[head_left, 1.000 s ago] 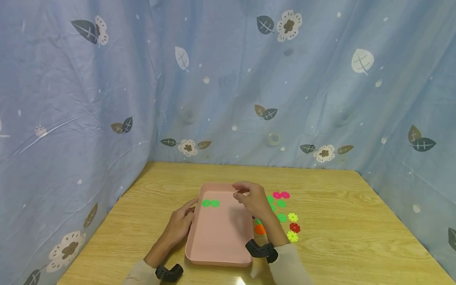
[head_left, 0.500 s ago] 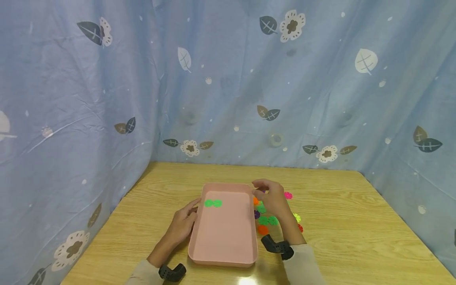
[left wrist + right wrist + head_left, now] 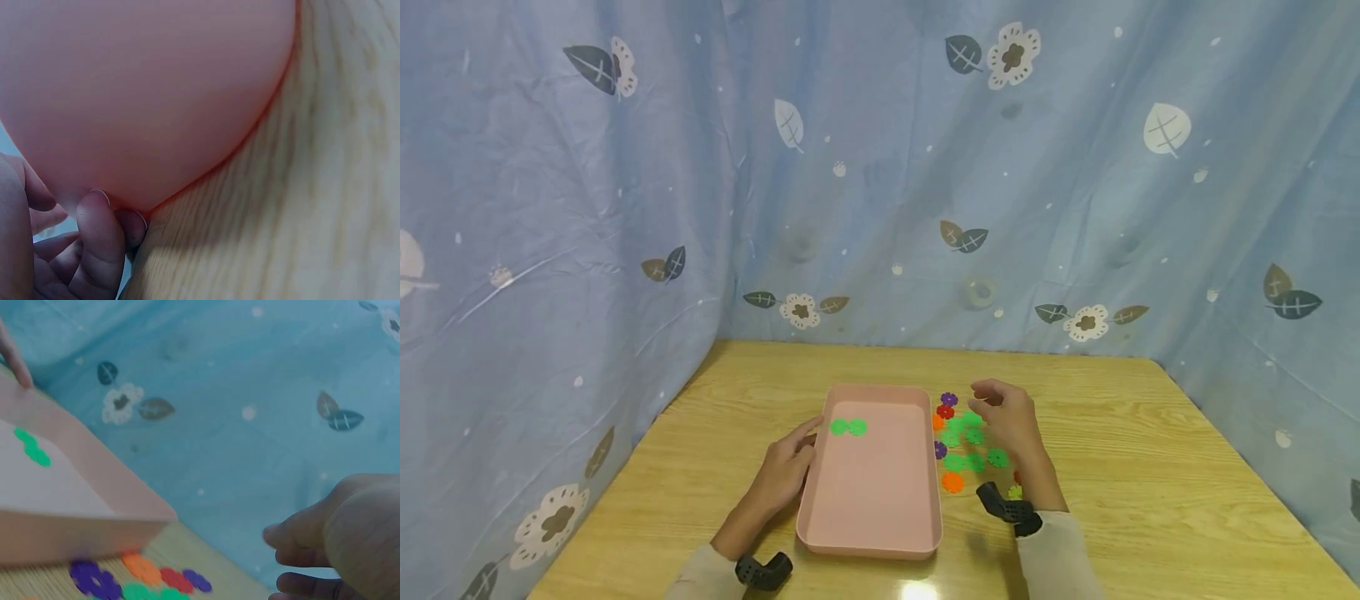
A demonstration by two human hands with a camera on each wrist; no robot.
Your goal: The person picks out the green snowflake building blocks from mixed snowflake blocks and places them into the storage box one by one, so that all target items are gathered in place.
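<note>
A shallow pink tray (image 3: 872, 500) lies on the table, with two linked green flower-shaped pieces (image 3: 848, 427) near its far left corner. My left hand (image 3: 782, 475) holds the tray's left side; in the left wrist view bent fingers (image 3: 100, 244) touch its outer wall. My right hand (image 3: 1011, 421) hovers to the tray's right, fingers loosely bent, with nothing visible between them. Beneath and beside it lie several green flower-shaped pieces (image 3: 974, 462). Purple (image 3: 949, 399), red (image 3: 945, 412) and orange pieces (image 3: 952, 482) lie nearer the tray.
A yellow piece (image 3: 1016, 492) lies by the right wrist, partly hidden. Wooden table (image 3: 1150, 492) surface extends on both sides of the tray. A blue patterned curtain (image 3: 880, 208) hangs behind and along the sides.
My right hand has moved right, from over the tray to above the loose pieces. The left hand stays at the tray's side, and the green pair lies unmoved in the tray.
</note>
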